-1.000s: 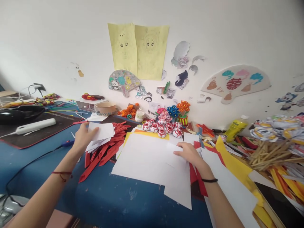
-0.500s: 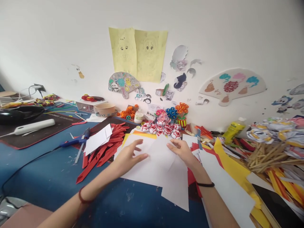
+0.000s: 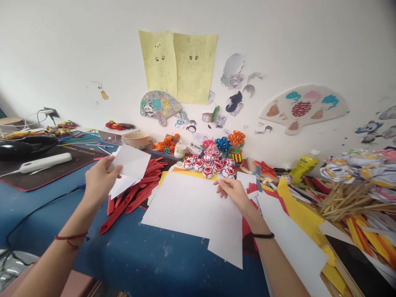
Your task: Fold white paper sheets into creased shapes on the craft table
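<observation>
My left hand holds a small white paper piece above a stack of similar white pieces that lies on a pile of red paper strips. My right hand rests with its fingertips on the far right edge of a large white sheet, which lies flat on the blue table. Another white sheet sticks out below it, over yellow and red paper.
Red-and-white paper balls and paper flowers stand behind the sheet. A bowl and a black mat with a white device lie at the left. Wooden sticks, a yellow bottle and coloured paper crowd the right.
My left hand left the middle of the large sheet and moved left with a small white piece. My right hand stayed on the sheet's far edge.
</observation>
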The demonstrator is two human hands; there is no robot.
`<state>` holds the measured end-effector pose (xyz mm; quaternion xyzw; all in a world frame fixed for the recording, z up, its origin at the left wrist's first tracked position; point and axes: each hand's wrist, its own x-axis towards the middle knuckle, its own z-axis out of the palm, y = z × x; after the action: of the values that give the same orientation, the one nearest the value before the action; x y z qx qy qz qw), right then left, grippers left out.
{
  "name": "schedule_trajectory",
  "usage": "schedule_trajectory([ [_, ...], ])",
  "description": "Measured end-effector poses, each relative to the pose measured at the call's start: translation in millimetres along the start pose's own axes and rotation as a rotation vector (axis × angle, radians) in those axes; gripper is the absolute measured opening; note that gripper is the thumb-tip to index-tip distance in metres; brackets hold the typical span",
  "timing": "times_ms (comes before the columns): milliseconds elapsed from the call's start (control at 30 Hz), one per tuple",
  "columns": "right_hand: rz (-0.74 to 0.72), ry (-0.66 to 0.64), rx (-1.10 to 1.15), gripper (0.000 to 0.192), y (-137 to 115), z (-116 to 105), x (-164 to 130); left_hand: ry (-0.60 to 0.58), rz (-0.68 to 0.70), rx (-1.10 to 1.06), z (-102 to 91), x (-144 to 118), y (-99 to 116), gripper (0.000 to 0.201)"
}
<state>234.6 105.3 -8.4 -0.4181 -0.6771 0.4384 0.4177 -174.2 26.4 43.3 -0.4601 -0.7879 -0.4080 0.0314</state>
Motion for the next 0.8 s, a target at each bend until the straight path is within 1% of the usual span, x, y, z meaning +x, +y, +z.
schedule_trajectory([
  [67, 0.043, -0.009, -0.08, 0.035, 6.4, 1.2, 1.6, -0.112, -0.058, 0.196, 2.7, 10.6, -18.9, 0.047],
  [100, 0.058, -0.015, -0.115, 0.033, 9.1, 1.7, 2.2, -0.156, -0.055, 0.276, 5.5, 12.5, -25.5, 0.052],
  [133, 0.07, -0.022, -0.144, 0.031, 11.3, 2.0, 2.7, -0.195, -0.019, 0.347, 8.6, 12.3, -29.8, 0.056],
  [167, 0.077, -0.029, -0.167, 0.031, 12.9, 2.2, 3.2, -0.201, 0.027, 0.414, 11.5, 10.4, -31.7, 0.061],
  [200, 0.08, -0.035, -0.187, 0.03, 13.8, 2.1, 3.5, -0.181, 0.085, 0.475, 13.8, 6.9, -31.0, 0.064],
  [267, 0.079, -0.042, -0.233, 0.029, 14.3, 1.7, 3.6, -0.073, 0.183, 0.558, 16.4, -3.7, -21.9, 0.064],
  [333, 0.074, -0.026, -0.344, 0.028, 13.8, 1.3, 2.9, 0.044, 0.27, 0.541, 17.9, -18.3, -3.1, 0.055],
  [367, 0.063, -0.002, -0.445, 0.028, 13.7, 1.2, 2.3, 0.084, 0.341, 0.503, 19.1, -26.8, 9.0, 0.048],
  [400, 0.044, 0.03, -0.577, 0.027, 13.9, 1.3, 1.5, 0.097, 0.416, 0.453, 21.3, -35.7, 22.2, 0.041],
  [433, 0.015, 0.065, -0.727, 0.027, 14.4, 1.7, 0.5, 0.044, 0.486, 0.418, 24.8, -44.9, 35.6, 0.036],
  [467, -0.028, 0.09, -0.88, 0.027, 15.3, 2.3, -0.4, -0.027, 0.499, 0.41, 29.9, -54.0, 48.6, 0.034],
  [500, -0.077, 0.103, -1.016, 0.026, 16.4, 3.1, -1.4, -0.104, 0.467, 0.415, 36.4, -62.5, 60.4, 0.034],
  [533, -0.124, 0.102, -1.124, 0.025, 17.6, 4.2, -2.3, -0.225, 0.443, 0.429, 44.4, -69.9, 70.5, 0.033],
  [567, -0.163, 0.092, -1.205, 0.024, 18.8, 5.4, -3.2, -0.334, 0.445, 0.457, 53.3, -75.9, 78.5, 0.031],
  [600, -0.187, 0.078, -1.265, 0.023, 19.9, 6.7, -4.0, -0.4, 0.444, 0.507, 62.7, -80.2, 84.2, 0.03],
  [633, -0.198, 0.063, -1.308, 0.022, 20.9, 8.1, -4.8, -0.445, 0.454, 0.556, 72.1, -82.9, 87.7, 0.029],
  [667, -0.2, 0.049, -1.342, 0.022, 21.7, 9.6, -5.5, -0.463, 0.455, 0.589, 81.0, -83.9, 89.2, 0.029],
  [733, -0.195, 0.023, -1.395, 0.022, 23.2, 12.3, -6.9, -0.456, 0.427, 0.607, 95.3, -82.2, 88.1, 0.031],
  [800, -0.197, 0.008, -1.432, 0.023, 24.4, 14.7, -8.2, -0.445, 0.389, 0.587, 103.9, -78.0, 84.4, 0.032],
])
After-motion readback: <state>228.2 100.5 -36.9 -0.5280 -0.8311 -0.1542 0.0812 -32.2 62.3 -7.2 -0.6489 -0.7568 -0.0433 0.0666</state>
